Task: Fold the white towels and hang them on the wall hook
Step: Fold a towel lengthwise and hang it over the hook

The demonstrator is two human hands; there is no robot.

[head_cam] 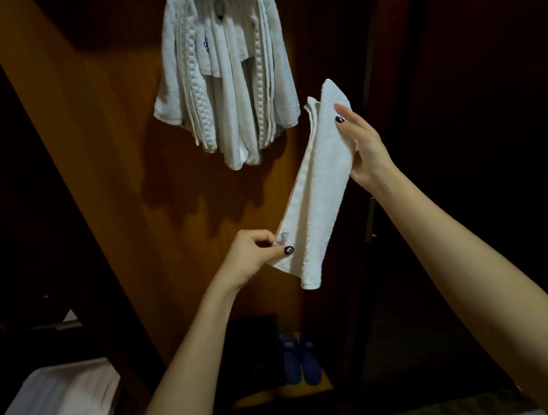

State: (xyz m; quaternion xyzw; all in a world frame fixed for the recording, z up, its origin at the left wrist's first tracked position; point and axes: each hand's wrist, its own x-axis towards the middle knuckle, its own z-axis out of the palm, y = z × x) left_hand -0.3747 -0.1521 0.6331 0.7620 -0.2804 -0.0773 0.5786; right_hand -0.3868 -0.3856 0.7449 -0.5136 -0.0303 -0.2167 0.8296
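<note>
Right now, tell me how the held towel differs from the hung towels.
The held towel is a single narrow folded strip, stretched slantwise between the left hand and right hand; the hung towels are a thick bunch draped from the wall. The held towel looks plain terry; some hung towels show a ribbed waffle weave. Both are white.

A single head-worn camera looks forward and down along both bare forearms, close to a wooden wall panel, taking in the floor and blue slippers below.
</note>
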